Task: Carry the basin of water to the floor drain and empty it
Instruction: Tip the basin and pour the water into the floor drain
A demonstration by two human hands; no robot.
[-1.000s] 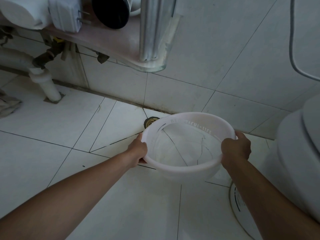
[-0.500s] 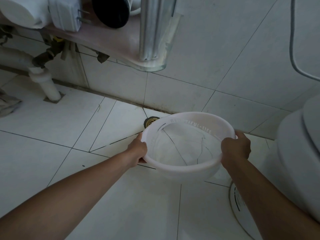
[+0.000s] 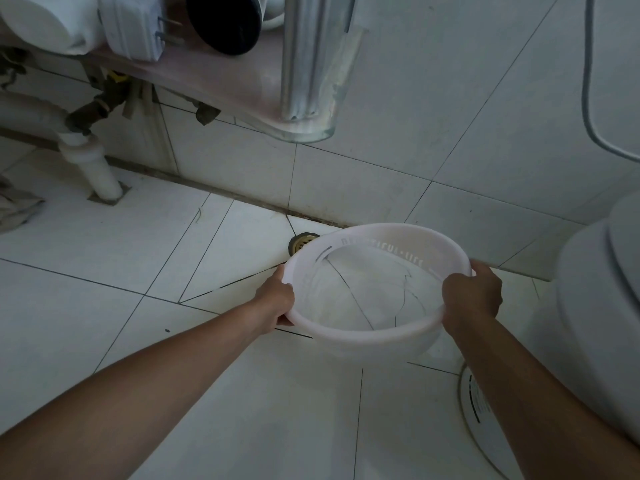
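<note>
A round white plastic basin (image 3: 374, 336) hangs above the tiled floor, roughly level, with clear water in it through which floor lines show. My left hand (image 3: 277, 299) grips its left rim and my right hand (image 3: 472, 294) grips its right rim. The brass floor drain (image 3: 300, 243) lies by the wall base, just beyond the basin's far left edge, and the basin rim hides part of it.
A white toilet (image 3: 595, 306) stands close on the right. A shelf (image 3: 214, 77) with white containers and a metal post juts from the wall above. A white drain pipe (image 3: 97, 171) enters the floor at left. A hose (image 3: 588, 98) hangs at right.
The basin has barely shifted between the earlier frames and now. Both hands keep the same grip on its rim.
</note>
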